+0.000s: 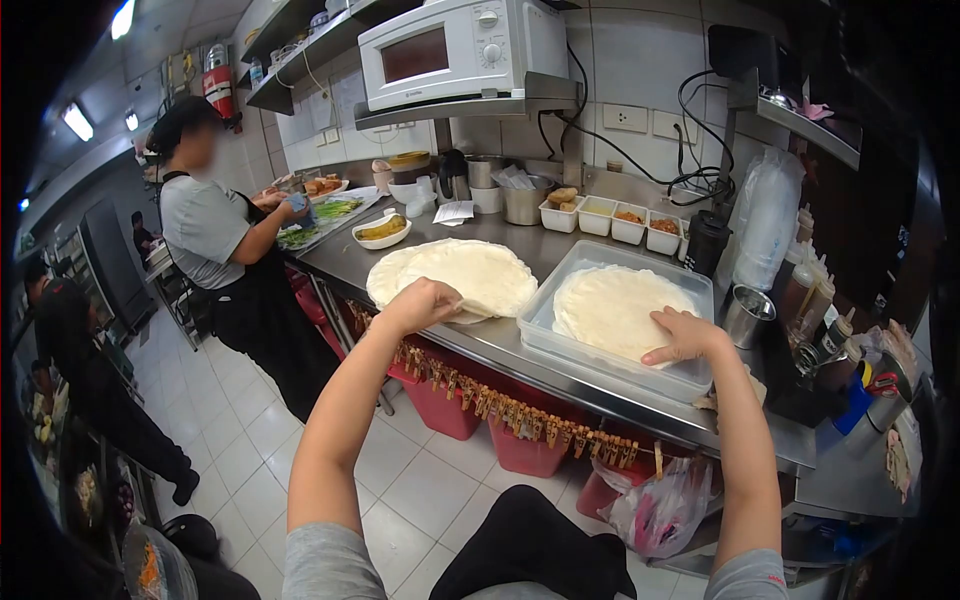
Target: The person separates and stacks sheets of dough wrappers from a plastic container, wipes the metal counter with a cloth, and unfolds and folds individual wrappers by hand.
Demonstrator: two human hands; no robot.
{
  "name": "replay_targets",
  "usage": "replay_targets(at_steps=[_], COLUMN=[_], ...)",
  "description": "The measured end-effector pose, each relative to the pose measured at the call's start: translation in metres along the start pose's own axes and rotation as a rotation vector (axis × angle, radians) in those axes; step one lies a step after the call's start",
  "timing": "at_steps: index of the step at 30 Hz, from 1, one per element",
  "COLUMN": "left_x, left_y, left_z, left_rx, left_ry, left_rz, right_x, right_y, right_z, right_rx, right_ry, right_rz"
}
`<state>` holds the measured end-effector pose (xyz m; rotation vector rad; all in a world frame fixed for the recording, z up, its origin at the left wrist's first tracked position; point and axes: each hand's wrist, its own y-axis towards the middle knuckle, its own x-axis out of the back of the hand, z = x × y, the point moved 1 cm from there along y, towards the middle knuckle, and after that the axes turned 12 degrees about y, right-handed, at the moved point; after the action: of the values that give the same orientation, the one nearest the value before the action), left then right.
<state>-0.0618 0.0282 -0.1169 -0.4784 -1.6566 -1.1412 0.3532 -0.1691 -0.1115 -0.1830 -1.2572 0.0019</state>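
Two overlapping piles of round, thin, pale dough wrappers [460, 268] lie on the steel counter. My left hand [425, 305] is at their near edge, its fingers pinching the lifted rim of a wrapper. To the right, a rectangular translucent plastic container [533, 335] holds another stack of round wrappers [610, 305]. My right hand [685, 335] rests on the right side of that stack with its fingers spread. The underside of the pinched wrapper is hidden.
A microwave [455, 55] sits on a shelf above the counter [345, 262]. Behind the container are small white tubs [628, 224] of food. A metal cup [748, 315] and sauce bottles [805, 285] stand right. At left, a co-worker [215, 230] handles food; clothespins [500, 400] hang along the front edge.
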Motion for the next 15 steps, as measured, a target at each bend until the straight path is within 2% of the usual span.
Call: replay_targets(at_steps=[3, 4, 7, 10, 13, 15], left_x=[0.007, 0.01, 0.009, -0.012, -0.018, -0.017], left_y=[0.005, 0.005, 0.008, 0.014, 0.023, 0.025], left_z=[0.0, -0.002, 0.001, 0.007, -0.007, -0.013], left_rx=[0.193, 0.305, 0.307, 0.207, 0.12, 0.205], left_ry=[0.07, -0.025, -0.078, -0.323, -0.136, -0.168], left_rz=[-0.056, -0.06, -0.016, -0.135, -0.021, -0.142], right_x=[0.003, 0.005, 0.01, 0.021, 0.025, 0.022], right_y=[0.003, 0.003, 0.005, -0.015, -0.034, -0.045], right_z=[-0.006, -0.007, -0.012, 0.011, 0.045, 0.064], right_rx=[0.056, 0.072, 0.192, 0.258, 0.328, 0.454], right_ry=[0.103, 0.147, 0.351, 0.483, 0.429, 0.445], right_rz=[-0.013, -0.011, -0.086, -0.151, -0.198, -0.211])
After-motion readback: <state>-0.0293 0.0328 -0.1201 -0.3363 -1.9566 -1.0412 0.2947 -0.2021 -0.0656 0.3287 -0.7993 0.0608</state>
